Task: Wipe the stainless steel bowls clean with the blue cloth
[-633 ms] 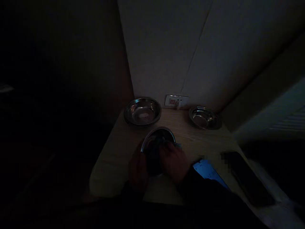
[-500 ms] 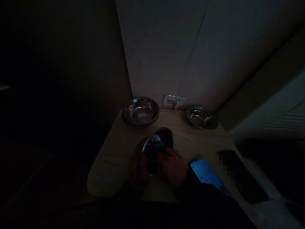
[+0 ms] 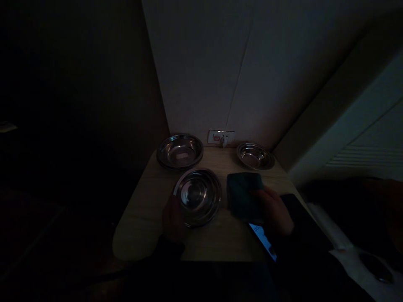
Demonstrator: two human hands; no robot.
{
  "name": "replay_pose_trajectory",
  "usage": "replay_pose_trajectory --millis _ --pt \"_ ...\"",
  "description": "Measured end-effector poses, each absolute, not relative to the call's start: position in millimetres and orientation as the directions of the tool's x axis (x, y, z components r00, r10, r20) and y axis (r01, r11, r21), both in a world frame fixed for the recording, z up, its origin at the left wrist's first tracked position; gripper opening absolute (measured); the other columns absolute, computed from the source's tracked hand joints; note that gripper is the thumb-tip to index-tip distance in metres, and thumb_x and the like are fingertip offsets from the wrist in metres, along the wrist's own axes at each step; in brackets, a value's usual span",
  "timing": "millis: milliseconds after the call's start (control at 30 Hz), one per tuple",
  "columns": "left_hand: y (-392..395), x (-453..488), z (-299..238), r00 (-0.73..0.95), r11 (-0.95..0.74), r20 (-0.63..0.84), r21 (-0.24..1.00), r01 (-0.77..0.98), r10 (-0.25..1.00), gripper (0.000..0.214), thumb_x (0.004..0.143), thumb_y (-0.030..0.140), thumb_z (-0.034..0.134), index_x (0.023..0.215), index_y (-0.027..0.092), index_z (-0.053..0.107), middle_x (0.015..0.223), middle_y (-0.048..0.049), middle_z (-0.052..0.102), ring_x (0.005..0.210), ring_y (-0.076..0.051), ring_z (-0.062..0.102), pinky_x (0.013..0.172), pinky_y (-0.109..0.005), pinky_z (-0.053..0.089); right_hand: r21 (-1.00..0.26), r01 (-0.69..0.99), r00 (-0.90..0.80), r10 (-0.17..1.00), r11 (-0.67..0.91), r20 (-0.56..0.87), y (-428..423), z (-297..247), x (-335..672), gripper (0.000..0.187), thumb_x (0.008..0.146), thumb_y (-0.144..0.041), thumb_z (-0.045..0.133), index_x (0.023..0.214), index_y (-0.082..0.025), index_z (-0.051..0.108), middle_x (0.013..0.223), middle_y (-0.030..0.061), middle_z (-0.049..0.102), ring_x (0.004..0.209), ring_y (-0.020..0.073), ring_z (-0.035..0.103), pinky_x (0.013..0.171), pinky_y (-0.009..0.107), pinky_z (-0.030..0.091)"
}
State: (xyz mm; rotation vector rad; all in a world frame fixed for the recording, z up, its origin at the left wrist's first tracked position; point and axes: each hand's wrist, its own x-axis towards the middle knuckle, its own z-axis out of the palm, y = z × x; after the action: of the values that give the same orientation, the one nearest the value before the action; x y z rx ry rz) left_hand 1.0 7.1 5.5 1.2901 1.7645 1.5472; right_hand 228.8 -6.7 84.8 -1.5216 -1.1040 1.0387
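Note:
A shiny metal bowl [image 3: 206,197] sits face up near the middle of the small wooden table [image 3: 145,226]. At its left rim is my left hand [image 3: 172,220], closed on the edge, though the dim light blurs the fingers. To the right of the bowl, my right hand [image 3: 273,209] grips a dark green cloth [image 3: 244,195]. The cloth hangs over the table, apart from the bowl, and partly covers a lit phone [image 3: 262,240].
Stacked metal bowls [image 3: 180,153] stand at the back left, and another metal bowl [image 3: 255,157] at the back right. A wall socket [image 3: 221,137] with a plug is behind them. A dark flat object [image 3: 307,222] lies at the right edge.
The bowl has gone from tilted between both hands to lying level on the table. My right hand has moved right, out of the bowl, with the cloth.

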Motion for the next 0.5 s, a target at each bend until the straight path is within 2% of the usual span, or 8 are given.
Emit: replay_pose_trajectory --millis 67,100,167,233,300,367,500 --pt "8.9 -0.9 5.4 -0.48 -0.041 0.194 0.95 0.31 0.855 0.04 0.084 0.038 0.041 0.098 0.011 0.067 0.102 -0.0154 0.069 0.102 -0.027 0.062 0.094 -0.038 0.045 -0.906 0.424 0.238 0.963 0.012 0.124 -11.6 86.7 234.9 0.03 0.079 -0.033 0.049 0.098 -0.016 0.066 0.082 0.007 0.072 0.073 0.0229 0.067 0.062 0.033 0.054" --pt "9.3 -1.0 6.8 -0.477 -0.033 0.171 0.958 0.283 0.862 0.04 0.084 0.037 0.038 0.098 0.012 0.066 0.101 -0.0143 0.07 0.099 -0.026 0.063 0.091 -0.038 0.046 -0.827 0.546 0.161 0.952 0.133 0.26 -13.3 85.3 234.6 0.033 0.081 -0.03 0.048 0.106 -0.015 0.064 0.093 0.0088 0.072 0.083 0.0241 0.067 0.071 0.036 0.054" --pt "9.1 0.2 12.3 -0.458 -0.015 0.122 0.973 0.231 0.88 0.034 0.084 0.033 0.038 0.094 0.014 0.064 0.093 -0.0107 0.071 0.091 -0.023 0.064 0.083 -0.036 0.049 -0.555 0.725 -0.109 0.863 0.409 0.494 -14.4 78.5 227.7 0.039 0.082 -0.023 0.046 0.118 -0.014 0.059 0.112 0.012 0.067 0.101 0.0258 0.063 0.086 0.041 0.051" --pt "8.0 2.6 19.7 -0.426 -0.001 0.086 0.981 0.195 0.901 0.022 0.079 0.029 0.047 0.089 0.016 0.062 0.084 -0.0069 0.07 0.081 -0.021 0.065 0.075 -0.032 0.05 -0.295 0.776 -0.34 0.764 0.557 0.549 -11.4 68.2 213.6 0.042 0.083 -0.019 0.047 0.124 -0.013 0.056 0.122 0.0141 0.062 0.112 0.0278 0.058 0.092 0.044 0.048" --pt "7.0 5.2 26.5 -0.421 0.018 0.047 0.989 0.148 0.906 0.015 0.078 0.025 0.049 0.085 0.017 0.06 0.08 -0.0051 0.069 0.075 -0.019 0.064 0.071 -0.029 0.05 -0.174 0.79 -0.445 0.745 0.588 0.496 -4.7 56.8 194.5 0.043 0.084 -0.017 0.048 0.125 -0.011 0.055 0.127 0.0155 0.059 0.116 0.0289 0.055 0.095 0.045 0.047" --pt "7.0 7.0 30.7 -0.415 0.068 -0.021 0.993 0.099 0.909 0.019 0.082 0.023 0.041 0.085 0.017 0.059 0.08 -0.0054 0.07 0.075 -0.019 0.064 0.07 -0.029 0.05 -0.193 0.807 -0.451 0.793 0.558 0.409 4.5 46.3 172.8 0.045 0.082 -0.013 0.047 0.126 -0.007 0.054 0.129 0.017 0.057 0.118 0.0288 0.053 0.097 0.043 0.047" --pt "10.0 6.0 31.0 -0.416 0.229 -0.141 0.958 0.171 0.899 0.028 0.086 0.021 0.032 0.084 0.016 0.06 0.081 -0.0095 0.069 0.077 -0.021 0.065 0.072 -0.032 0.05 -0.379 0.801 -0.394 0.885 0.464 0.249 22.4 33.9 132.3 0.053 0.077 -0.007 0.046 0.129 0.0 0.05 0.134 0.0206 0.051 0.126 0.029 0.046 0.105 0.043 0.04"
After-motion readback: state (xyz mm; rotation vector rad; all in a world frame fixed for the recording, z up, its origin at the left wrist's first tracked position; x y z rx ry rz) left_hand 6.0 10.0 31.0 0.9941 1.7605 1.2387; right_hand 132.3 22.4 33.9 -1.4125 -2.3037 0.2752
